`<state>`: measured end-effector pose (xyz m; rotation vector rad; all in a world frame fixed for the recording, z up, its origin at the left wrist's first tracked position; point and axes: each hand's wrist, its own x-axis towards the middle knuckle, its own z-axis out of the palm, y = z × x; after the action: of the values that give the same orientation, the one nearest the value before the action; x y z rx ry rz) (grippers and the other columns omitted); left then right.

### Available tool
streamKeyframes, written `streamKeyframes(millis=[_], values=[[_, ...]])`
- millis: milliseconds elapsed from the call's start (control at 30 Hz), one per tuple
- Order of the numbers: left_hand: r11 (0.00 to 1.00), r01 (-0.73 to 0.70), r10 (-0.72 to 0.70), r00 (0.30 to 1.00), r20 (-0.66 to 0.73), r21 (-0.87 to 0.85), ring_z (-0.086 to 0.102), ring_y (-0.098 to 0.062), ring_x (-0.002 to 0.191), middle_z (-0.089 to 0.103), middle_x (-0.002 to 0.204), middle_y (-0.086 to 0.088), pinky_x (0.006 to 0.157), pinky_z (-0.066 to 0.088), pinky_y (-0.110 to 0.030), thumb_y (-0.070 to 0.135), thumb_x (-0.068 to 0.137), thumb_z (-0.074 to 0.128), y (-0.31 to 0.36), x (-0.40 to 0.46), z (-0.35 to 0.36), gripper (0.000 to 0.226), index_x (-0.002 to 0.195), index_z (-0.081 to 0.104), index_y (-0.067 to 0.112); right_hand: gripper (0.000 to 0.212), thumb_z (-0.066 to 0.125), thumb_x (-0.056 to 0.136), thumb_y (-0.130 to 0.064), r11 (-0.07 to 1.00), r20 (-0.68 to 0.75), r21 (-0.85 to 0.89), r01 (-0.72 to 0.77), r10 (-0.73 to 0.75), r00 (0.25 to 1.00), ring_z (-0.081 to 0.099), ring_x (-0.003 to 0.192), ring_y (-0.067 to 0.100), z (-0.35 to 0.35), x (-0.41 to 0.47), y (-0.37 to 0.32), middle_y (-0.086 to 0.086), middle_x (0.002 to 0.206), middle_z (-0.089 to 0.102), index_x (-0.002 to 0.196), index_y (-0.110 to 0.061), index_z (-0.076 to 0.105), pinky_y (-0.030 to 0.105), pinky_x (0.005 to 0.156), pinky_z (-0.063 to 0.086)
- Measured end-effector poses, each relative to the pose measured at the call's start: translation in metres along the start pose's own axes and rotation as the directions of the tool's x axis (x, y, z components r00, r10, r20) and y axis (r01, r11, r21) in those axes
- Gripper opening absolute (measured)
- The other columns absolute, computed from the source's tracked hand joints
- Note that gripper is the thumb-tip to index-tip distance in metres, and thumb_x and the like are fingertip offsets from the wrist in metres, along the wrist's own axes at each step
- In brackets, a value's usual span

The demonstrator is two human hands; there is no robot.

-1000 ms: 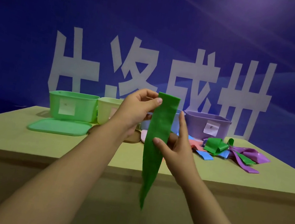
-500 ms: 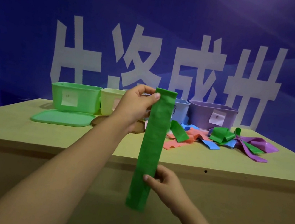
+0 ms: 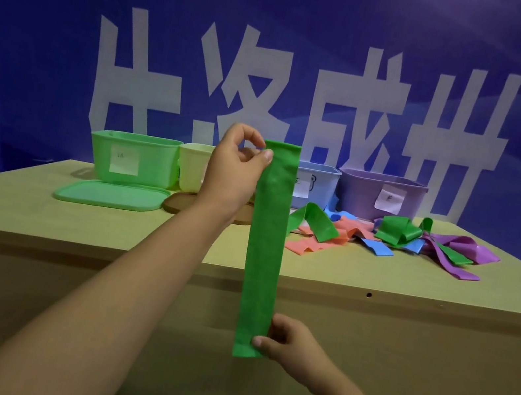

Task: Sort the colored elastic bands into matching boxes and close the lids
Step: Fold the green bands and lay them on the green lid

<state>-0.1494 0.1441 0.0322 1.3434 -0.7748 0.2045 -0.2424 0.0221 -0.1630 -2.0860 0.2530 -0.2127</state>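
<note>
Pinching the green band (image 3: 265,250) at 12 o'clock, the left hand (image 3: 234,171) hangs it straight; the right hand (image 3: 290,345) pinches its 6 o'clock end, probably to fold it for the green box (image 3: 135,158).

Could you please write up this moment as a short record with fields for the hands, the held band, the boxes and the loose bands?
left hand: pinches top end of green band
right hand: pinches bottom end
band state: held vertical, stretched flat
boxes: green box, yellow box, blue box, purple box, all open
green lid: flat on table
loose bands: mixed pile before the purple box
</note>
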Motion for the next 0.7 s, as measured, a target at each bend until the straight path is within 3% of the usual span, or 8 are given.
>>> streamKeyframes(millis=[67, 167, 267, 333, 400, 533, 633, 700], values=[[1.000, -0.002, 0.002, 1.000, 0.014, -0.018, 0.070, -0.023, 0.083, 0.071, 0.087, -0.012, 0.076, 0.058, -0.045, 0.008, 0.092, 0.056, -0.005, -0.002, 0.000, 0.023, 0.089, 0.057, 0.030, 0.023, 0.065, 0.086, -0.015, 0.995, 0.037, -0.092, -0.023, 0.026, 0.999, 0.064, 0.099, 0.006, -0.006, -0.001, 0.000, -0.007, 0.107, 0.067, 0.107, -0.023, 0.061, 0.027, 0.092, 0.051], [0.997, 0.016, -0.014, 1.000, 0.019, -0.081, 0.068, -0.014, 0.085, 0.070, 0.087, 0.000, 0.076, 0.057, -0.033, 0.005, 0.093, 0.053, -0.010, -0.004, -0.001, 0.023, 0.087, 0.063, 0.025, 0.026, 0.065, 0.086, -0.014, 0.904, 0.203, -0.426, -0.023, 0.120, 0.972, 0.062, 0.099, 0.009, -0.026, -0.006, -0.008, -0.008, 0.104, 0.064, 0.112, -0.020, 0.062, 0.021, 0.087, 0.049], [0.993, 0.044, -0.042, 0.999, 0.026, -0.105, 0.067, -0.010, 0.085, 0.070, 0.086, 0.005, 0.072, 0.057, -0.026, 0.005, 0.094, 0.052, -0.011, -0.003, -0.004, 0.023, 0.087, 0.066, 0.022, 0.025, 0.058, 0.089, -0.007, 0.888, 0.313, -0.455, -0.071, 0.234, 0.920, 0.064, 0.081, 0.006, -0.067, -0.015, -0.042, -0.004, 0.096, 0.067, 0.111, -0.018, 0.061, 0.017, 0.070, 0.051], [0.993, 0.052, -0.048, 0.998, 0.034, -0.106, 0.068, -0.010, 0.087, 0.070, 0.088, 0.006, 0.071, 0.057, -0.024, 0.006, 0.094, 0.052, -0.014, -0.004, -0.006, 0.023, 0.087, 0.067, 0.023, 0.016, 0.056, 0.092, -0.010, 0.914, 0.226, -0.393, -0.095, 0.197, 0.954, 0.064, 0.070, 0.003, -0.098, -0.011, -0.069, -0.006, 0.089, 0.069, 0.104, -0.019, 0.062, 0.016, 0.060, 0.049], [0.993, 0.053, -0.049, 0.998, 0.041, -0.105, 0.068, -0.010, 0.088, 0.071, 0.091, 0.005, 0.072, 0.057, -0.025, 0.005, 0.094, 0.052, -0.018, -0.004, -0.007, 0.024, 0.088, 0.068, 0.023, 0.009, 0.056, 0.093, -0.018, 0.930, 0.034, -0.358, -0.079, 0.098, 0.995, 0.062, 0.068, 0.007, -0.121, 0.008, -0.095, -0.003, 0.087, 0.070, 0.097, -0.018, 0.064, 0.018, 0.058, 0.047], [0.992, 0.061, -0.057, 0.997, 0.043, -0.112, 0.067, -0.006, 0.084, 0.070, 0.089, 0.006, 0.072, 0.057, -0.022, 0.002, 0.093, 0.052, -0.024, -0.003, -0.007, 0.026, 0.087, 0.068, 0.022, 0.028, 0.046, 0.098, -0.021, 0.840, -0.387, -0.478, -0.255, 0.059, 0.920, 0.058, 0.104, 0.026, -0.145, 0.080, -0.088, 0.013, 0.117, 0.061, 0.118, -0.006, 0.058, 0.037, 0.088, 0.048], [0.989, 0.075, -0.070, 0.996, 0.047, -0.131, 0.067, -0.003, 0.082, 0.070, 0.088, 0.007, 0.073, 0.057, -0.022, 0.002, 0.093, 0.052, -0.027, -0.002, -0.009, 0.027, 0.087, 0.068, 0.022, 0.033, 0.042, 0.097, -0.020, 0.769, -0.450, -0.497, -0.403, 0.169, 0.877, 0.055, 0.111, 0.027, -0.145, 0.106, -0.067, 0.014, 0.122, 0.058, 0.121, -0.003, 0.057, 0.033, 0.093, 0.041], [0.987, 0.082, -0.075, 0.996, 0.057, -0.139, 0.066, -0.005, 0.085, 0.070, 0.090, 0.006, 0.076, 0.057, -0.024, 0.001, 0.093, 0.052, -0.030, -0.001, -0.011, 0.027, 0.087, 0.068, 0.021, 0.025, 0.045, 0.096, -0.013, 0.815, -0.432, -0.394, -0.426, 0.245, 0.868, 0.061, 0.086, 0.014, -0.136, 0.108, -0.058, 0.012, 0.091, 0.058, 0.111, 0.000, 0.060, 0.021, 0.080, 0.047]])
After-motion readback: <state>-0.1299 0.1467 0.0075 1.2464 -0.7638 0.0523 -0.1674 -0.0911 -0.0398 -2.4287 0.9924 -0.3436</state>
